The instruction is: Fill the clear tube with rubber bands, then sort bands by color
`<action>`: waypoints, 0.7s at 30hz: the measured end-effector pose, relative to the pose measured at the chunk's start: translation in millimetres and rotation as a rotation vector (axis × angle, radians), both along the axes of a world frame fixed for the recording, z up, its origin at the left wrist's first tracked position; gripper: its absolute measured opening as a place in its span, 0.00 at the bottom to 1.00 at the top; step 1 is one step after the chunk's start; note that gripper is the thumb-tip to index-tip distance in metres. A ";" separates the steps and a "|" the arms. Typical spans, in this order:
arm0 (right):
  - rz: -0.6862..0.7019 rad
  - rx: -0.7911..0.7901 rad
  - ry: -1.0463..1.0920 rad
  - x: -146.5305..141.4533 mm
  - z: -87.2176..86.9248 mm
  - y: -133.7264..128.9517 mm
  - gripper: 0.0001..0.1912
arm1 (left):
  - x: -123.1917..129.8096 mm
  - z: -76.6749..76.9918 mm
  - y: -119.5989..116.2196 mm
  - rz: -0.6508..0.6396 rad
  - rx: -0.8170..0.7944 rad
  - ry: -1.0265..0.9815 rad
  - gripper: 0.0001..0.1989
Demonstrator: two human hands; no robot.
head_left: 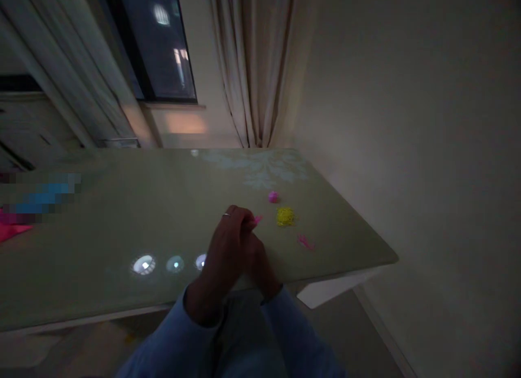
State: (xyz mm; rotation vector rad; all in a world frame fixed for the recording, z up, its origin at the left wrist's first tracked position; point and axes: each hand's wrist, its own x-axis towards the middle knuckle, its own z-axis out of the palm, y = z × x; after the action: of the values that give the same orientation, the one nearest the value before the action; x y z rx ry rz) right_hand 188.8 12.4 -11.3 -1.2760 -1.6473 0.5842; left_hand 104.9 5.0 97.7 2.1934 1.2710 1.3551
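Apparently midway through two-handed work on a small pink piece [258, 220], with left hand [227, 241] and right hand [255, 257] pressed together, fingers curled; cannot tell the pinching one. Probably calling next for steady, fine fingertip control. Bright pink, thin, mostly hidden, over the table [101, 215], near a yellow tangle [285, 216], a purplish-pink ball [273, 197] and a forked pink scrap [305, 242].
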 end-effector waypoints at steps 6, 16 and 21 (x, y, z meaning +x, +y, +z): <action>0.074 -0.111 0.275 7.2 6.8 -6.7 0.16 | -57.8 4.1 23.4 0.083 -0.022 -0.030 0.04; 0.100 -0.090 0.281 7.7 1.2 -3.6 0.22 | -63.9 -11.2 28.2 -0.045 -0.228 0.002 0.07; 0.117 -0.100 0.324 6.8 3.0 -3.5 0.21 | -66.5 -10.1 28.7 -0.033 -0.251 0.045 0.08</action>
State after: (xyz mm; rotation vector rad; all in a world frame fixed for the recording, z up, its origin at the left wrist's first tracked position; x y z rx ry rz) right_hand 195.6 9.0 -8.4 -1.0931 -1.4420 0.9051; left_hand 38.5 33.7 87.6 2.0722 1.3344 1.0740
